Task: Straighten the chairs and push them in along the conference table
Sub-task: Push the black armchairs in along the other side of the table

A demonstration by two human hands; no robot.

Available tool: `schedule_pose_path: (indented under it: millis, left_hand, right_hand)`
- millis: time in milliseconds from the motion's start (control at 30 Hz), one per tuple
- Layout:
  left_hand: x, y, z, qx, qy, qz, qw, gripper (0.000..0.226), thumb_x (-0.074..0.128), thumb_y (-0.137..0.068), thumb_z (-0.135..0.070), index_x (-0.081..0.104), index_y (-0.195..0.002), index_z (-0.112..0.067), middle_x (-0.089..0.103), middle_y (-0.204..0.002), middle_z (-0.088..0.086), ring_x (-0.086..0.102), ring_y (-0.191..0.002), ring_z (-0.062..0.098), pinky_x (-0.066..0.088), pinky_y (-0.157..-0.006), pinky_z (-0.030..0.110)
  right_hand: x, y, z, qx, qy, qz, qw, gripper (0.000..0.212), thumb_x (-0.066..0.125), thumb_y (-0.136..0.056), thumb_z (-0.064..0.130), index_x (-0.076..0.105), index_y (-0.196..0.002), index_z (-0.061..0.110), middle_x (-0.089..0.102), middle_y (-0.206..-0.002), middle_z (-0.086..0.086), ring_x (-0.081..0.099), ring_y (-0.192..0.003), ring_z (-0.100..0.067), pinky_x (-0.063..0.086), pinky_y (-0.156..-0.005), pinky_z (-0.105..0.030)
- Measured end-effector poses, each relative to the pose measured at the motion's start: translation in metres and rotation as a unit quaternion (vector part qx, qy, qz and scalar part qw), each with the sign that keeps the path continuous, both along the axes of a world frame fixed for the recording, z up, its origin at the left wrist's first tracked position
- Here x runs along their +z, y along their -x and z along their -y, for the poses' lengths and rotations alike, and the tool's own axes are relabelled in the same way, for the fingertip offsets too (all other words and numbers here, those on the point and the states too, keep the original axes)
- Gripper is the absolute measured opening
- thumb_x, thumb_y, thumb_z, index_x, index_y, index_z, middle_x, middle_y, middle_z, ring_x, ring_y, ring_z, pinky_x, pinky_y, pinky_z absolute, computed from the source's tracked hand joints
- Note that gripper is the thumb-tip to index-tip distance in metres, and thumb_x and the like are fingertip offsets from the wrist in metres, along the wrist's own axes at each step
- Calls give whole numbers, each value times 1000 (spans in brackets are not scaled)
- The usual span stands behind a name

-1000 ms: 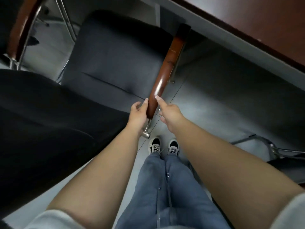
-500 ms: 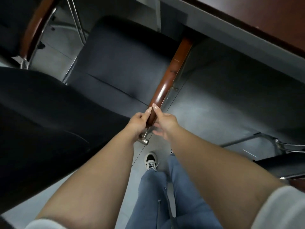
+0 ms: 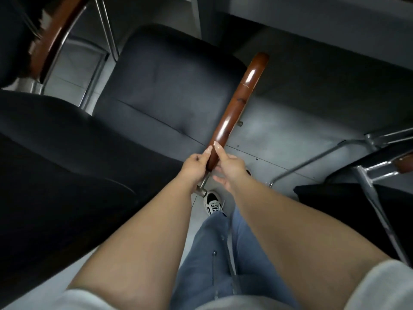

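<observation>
Both hands grip near end of glossy brown wooden armrest (image 3: 237, 110): left hand (image 3: 194, 168) and right hand (image 3: 231, 168) fingers curled around it. Black padded chair (image 3: 165, 92) centre, far edge just beside tabletop (image 3: 312, 10).

We have one view only, from a wide-angle camera worn on the head; it looks steeply down and forward past both forearms to the floor (image 3: 279, 135); the hands sit near the middle, close below; the edges bend with the lens.
</observation>
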State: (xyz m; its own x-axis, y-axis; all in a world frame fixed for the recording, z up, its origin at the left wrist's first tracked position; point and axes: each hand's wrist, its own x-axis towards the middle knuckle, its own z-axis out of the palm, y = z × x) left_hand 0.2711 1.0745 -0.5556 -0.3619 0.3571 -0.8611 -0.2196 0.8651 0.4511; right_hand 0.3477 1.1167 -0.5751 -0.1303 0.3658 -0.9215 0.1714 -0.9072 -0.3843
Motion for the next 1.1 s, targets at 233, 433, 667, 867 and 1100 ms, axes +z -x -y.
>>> schedule_pose_path:
  millis: [233, 433, 667, 867, 1100]
  left_hand:
    - [29, -19, 26, 139, -93, -20, 986, 33, 44, -98, -15, 52, -130, -14, 57, -122, 6, 53, -106, 16, 45, -75, 24]
    - [88, -43, 43, 232, -199, 22, 952, 24, 38, -100, -16, 59, -102, -7, 61, -79, 1, 57, -67, 7, 47, -59, 13]
    - [172, -80, 94, 237, -313, -42, 919, 26, 40, -99, -23, 61, -85, -16, 66, -70, -2, 62, -66, 10, 47, -64, 21]
    - [250, -103, 149, 290, -396, -70, 868, 24, 45, -95, -17, 61, -77, -14, 61, -55, -4, 59, -58, 11, 49, -63, 23]
    - [301, -86, 204, 331, -454, -102, 821, 18, 50, -92, -17, 60, -77, -14, 63, -54, -5, 61, -59, 12, 49, -64, 25]
  right_hand:
    - [33, -13, 7, -51, -72, 3, 996, 37, 59, -87, 45, 54, -78, 10, 64, -86, -9, 64, -82, -20, 55, -70, -26]
    - [97, -27, 25, -26, -165, -53, 985, 30, 57, -91, 37, 57, -75, 11, 60, -75, -5, 60, -66, -13, 53, -66, -21]
    - [184, -76, 70, -15, -290, -126, 949, 17, 58, -92, 19, 61, -76, 14, 59, -69, -3, 58, -62, -11, 53, -69, -24]
    - [264, -98, 121, 45, -366, -205, 907, 15, 58, -91, 23, 64, -82, 13, 60, -70, -1, 61, -69, -10, 56, -72, -24]
    - [318, -86, 176, 131, -385, -279, 870, 19, 60, -90, 25, 62, -79, 10, 61, -63, -1, 60, -59, -8, 55, -64, -21]
